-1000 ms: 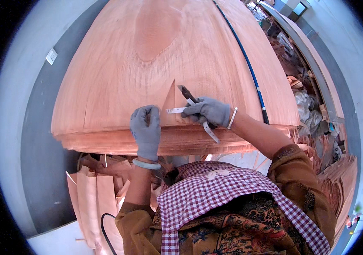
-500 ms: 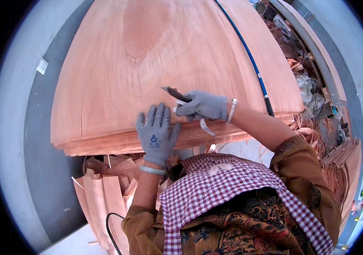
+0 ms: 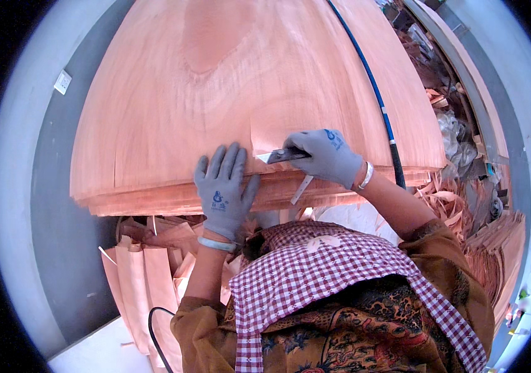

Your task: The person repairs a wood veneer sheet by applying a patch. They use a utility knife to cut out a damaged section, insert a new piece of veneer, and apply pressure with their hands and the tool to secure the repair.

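Note:
A large stack of thin reddish wood veneer sheets (image 3: 153, 124) lies in front of me. My left hand (image 3: 223, 193), in a grey glove, presses on its near edge with fingers stretched out. Just right of it, my gloved right hand (image 3: 330, 158) is closed round a dark cutter knife (image 3: 287, 155), whose front end points left, low over the top sheet. A small white piece of tape (image 3: 263, 157) shows by the knife's front end, beside a short split in the veneer. From under my right hand a white tape strip (image 3: 301, 189) hangs over the edge.
A blue hose (image 3: 371, 81) runs across the right side of the stack. Veneer offcuts (image 3: 147, 267) stand below at the left, with more scraps and clear plastic (image 3: 455, 137) to the right. A grey wall (image 3: 69, 205) with a socket (image 3: 62, 82) borders the left.
My right hand has moved right and turned, bringing the knife from pointing up-left to lying lower over the sheet edge. A lifted split in the veneer now shows. My left hand stays nearly in place.

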### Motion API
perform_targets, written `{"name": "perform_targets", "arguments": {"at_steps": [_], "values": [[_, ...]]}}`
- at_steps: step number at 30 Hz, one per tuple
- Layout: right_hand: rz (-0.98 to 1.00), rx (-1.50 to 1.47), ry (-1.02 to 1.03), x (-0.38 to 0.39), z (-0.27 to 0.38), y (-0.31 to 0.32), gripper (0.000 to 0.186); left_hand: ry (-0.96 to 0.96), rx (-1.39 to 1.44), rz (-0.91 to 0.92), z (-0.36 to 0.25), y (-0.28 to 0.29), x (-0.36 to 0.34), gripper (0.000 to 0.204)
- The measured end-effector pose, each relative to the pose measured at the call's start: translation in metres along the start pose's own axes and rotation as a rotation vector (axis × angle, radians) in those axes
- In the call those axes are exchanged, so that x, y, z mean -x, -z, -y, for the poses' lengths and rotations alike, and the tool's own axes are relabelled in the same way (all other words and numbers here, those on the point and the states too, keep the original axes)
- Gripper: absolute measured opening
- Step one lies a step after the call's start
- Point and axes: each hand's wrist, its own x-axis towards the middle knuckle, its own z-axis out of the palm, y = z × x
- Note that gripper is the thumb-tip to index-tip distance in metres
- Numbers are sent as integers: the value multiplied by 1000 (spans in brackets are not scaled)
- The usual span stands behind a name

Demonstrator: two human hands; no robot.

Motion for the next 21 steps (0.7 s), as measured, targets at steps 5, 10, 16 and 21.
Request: {"name": "perform_targets", "arguments": {"at_steps": [5, 10, 16, 21], "values": [[-150, -109, 54, 5, 9, -11, 16, 0, 10, -4, 2, 1, 2, 46], [-60, -33, 24, 2, 0, -33, 14, -32, -11, -40, 3, -6, 3, 46], [-58, -35, 35, 2, -2, -39, 14, -57, 2, 43, -4, 0, 3, 45], [15, -215, -14, 5, 14, -25, 21, -39, -83, 58, 3, -32, 17, 44]]}}
